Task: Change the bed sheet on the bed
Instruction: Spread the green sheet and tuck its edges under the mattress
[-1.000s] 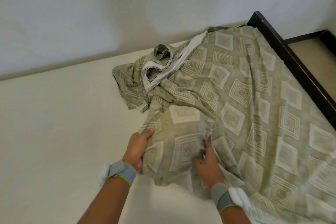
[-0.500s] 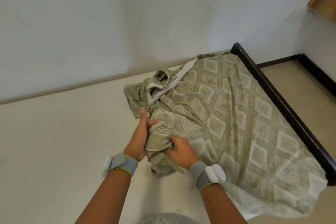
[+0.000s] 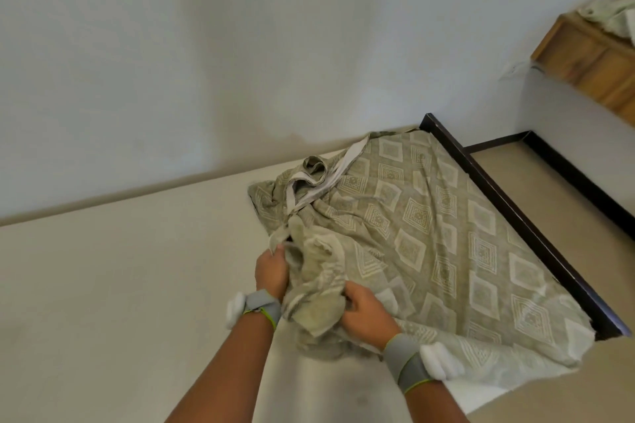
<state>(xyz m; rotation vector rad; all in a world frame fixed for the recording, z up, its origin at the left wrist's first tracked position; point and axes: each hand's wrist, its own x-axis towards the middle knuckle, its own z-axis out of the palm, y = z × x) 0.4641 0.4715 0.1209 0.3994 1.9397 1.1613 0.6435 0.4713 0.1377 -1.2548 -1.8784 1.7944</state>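
Green diamond-print bed sheet (image 3: 429, 244): bunched on bare mattress (image 3: 120, 285), spread to dark bed frame (image 3: 522, 220) at right edge. Left hand (image 3: 271, 271), right hand (image 3: 367, 309): each grip clenched on gathered cloth. Open mattress leftward; wall (image 3: 206, 45) behind.

Taking the bed sheet (image 3: 429, 237) as the landmark: to its left the bare mattress (image 3: 120, 285) lies flat and open, with free passage for a hand across it. Behind the sheet the wall (image 3: 240, 45) rises straight from the mattress edge and blocks any reach that way. Along the sheet's right edge runs the dark bed frame (image 3: 515, 216), a raised rail; beyond it is open floor (image 3: 584, 268). Far right of the sheet stands a wooden cabinet (image 3: 591, 58). On the sheet's near part, a bunched heap fills the space between the left hand (image 3: 271, 271) and right hand (image 3: 367, 312).
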